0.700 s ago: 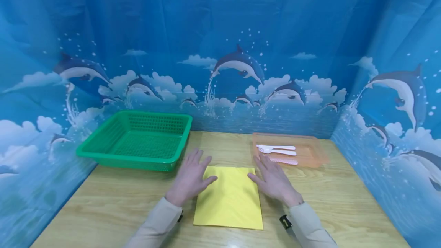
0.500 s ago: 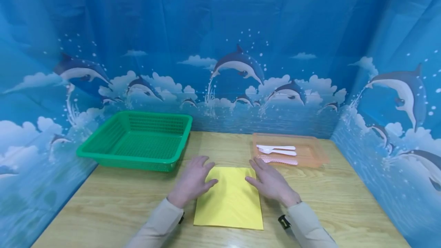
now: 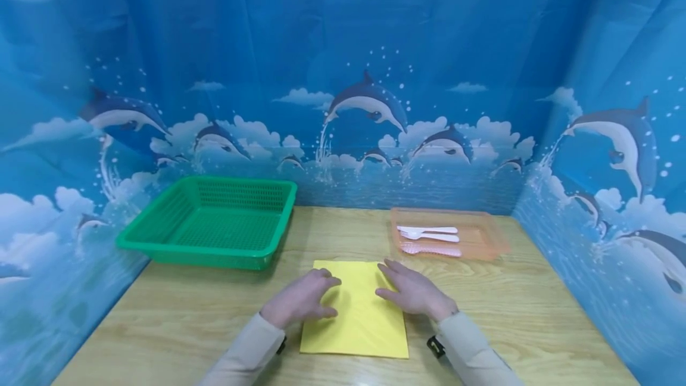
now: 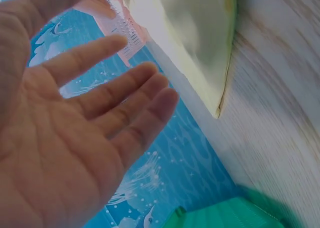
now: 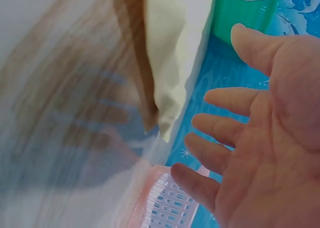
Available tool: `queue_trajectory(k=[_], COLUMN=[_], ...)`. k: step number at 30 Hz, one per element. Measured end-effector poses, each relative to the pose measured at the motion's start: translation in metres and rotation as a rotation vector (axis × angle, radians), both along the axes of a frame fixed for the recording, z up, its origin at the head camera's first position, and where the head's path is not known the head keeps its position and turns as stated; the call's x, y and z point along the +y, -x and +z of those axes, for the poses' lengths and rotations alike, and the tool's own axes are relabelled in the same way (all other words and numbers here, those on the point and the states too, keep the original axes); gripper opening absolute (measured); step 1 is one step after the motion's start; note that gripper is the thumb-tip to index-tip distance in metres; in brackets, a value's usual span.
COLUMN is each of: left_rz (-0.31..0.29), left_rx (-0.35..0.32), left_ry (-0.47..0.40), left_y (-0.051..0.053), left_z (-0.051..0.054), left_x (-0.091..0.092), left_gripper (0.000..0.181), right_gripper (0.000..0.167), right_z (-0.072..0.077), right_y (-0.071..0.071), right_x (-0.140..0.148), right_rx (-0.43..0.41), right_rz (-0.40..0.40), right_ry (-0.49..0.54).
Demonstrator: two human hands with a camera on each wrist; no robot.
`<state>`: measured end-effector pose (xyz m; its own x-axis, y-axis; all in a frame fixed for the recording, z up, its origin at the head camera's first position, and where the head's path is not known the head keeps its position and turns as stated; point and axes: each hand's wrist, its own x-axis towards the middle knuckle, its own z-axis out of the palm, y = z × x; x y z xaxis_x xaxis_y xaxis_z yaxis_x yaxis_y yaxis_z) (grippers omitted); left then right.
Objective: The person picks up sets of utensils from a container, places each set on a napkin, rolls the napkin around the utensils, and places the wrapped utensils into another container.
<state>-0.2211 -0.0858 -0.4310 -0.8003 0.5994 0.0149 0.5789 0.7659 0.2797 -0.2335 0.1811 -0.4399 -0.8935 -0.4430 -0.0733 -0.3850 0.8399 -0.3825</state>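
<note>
A yellow folded sheet lies flat on the wooden table in the head view. Over its left edge is the left hand, and over its right edge the right hand. In the left wrist view the left hand has its fingers spread and holds nothing, with the sheet beyond the fingertips. The right wrist view has the right hand likewise spread and empty, beside the sheet. Both hands appear to hover just above the sheet.
A green basket stands at the back left of the table. At the back right lies an orange translucent tray with a white knife, a white fork and a pink-white utensil. Blue dolphin-print curtains surround the table.
Both hands have drawn back toward the person and slightly inward over the sheet. The right hand has moved away from the tray. The head view has shifted slightly.
</note>
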Motion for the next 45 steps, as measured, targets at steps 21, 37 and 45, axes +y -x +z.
queue_trajectory(k=[21,37,45], left_rz=[0.06,0.053,0.064], left_rx=[-0.195,-0.203,-0.189], left_ry=[0.088,0.117,0.125], left_y=[-0.012,-0.006,-0.004], left_z=[-0.005,-0.002,-0.005], left_x=[0.002,0.004,0.007], left_gripper=[0.081,0.069,0.067], right_gripper=[0.056,0.046,0.043], right_z=[-0.013,-0.012,-0.015], right_y=[0.001,-0.005,-0.008], right_x=[-0.005,0.001,0.005], right_rx=[-0.009,0.079,0.078], right_rz=[0.033,-0.024,-0.117], right_ry=[-0.033,-0.073,-0.096])
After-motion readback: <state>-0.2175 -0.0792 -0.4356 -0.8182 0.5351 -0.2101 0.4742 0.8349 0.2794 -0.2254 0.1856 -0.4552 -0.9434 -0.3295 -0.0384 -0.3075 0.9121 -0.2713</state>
